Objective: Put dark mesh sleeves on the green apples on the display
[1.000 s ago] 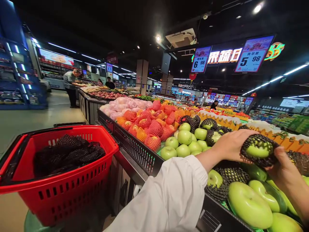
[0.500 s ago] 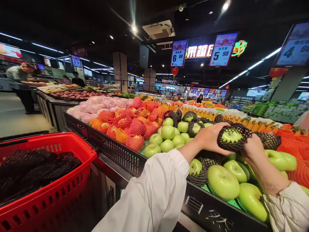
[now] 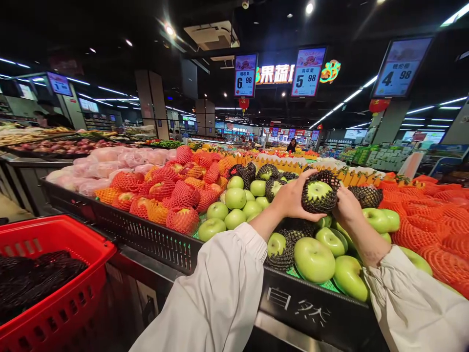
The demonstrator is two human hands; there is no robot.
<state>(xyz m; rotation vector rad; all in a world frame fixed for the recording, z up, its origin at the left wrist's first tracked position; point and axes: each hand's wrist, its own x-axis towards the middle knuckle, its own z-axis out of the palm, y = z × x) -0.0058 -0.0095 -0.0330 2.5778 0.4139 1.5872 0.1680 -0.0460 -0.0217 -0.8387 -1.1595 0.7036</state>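
Supermarket produce aisle w/ dark ceiling & lit price signs (image 3: 306,71) overhead. Long black bin (image 3: 183,244) holds loose green apples (image 3: 313,259), w/ fruit in red & orange foam nets (image 3: 179,195) beside them. Red basket (image 3: 54,274) at lower left. Arms in white sleeves (image 3: 220,293) reach over bin. Left hand (image 3: 293,198) & right hand (image 3: 346,205) grip a green apple in black net (image 3: 319,191) from either side, fingers curled round it, raised above the pile

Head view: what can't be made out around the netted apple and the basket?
- Netted green apple: sides covered by left hand and right hand, whose grip is unclear.
- Red basket: cut off by left and bottom edges; dark contents indistinct.
- Price signs: small print too small.
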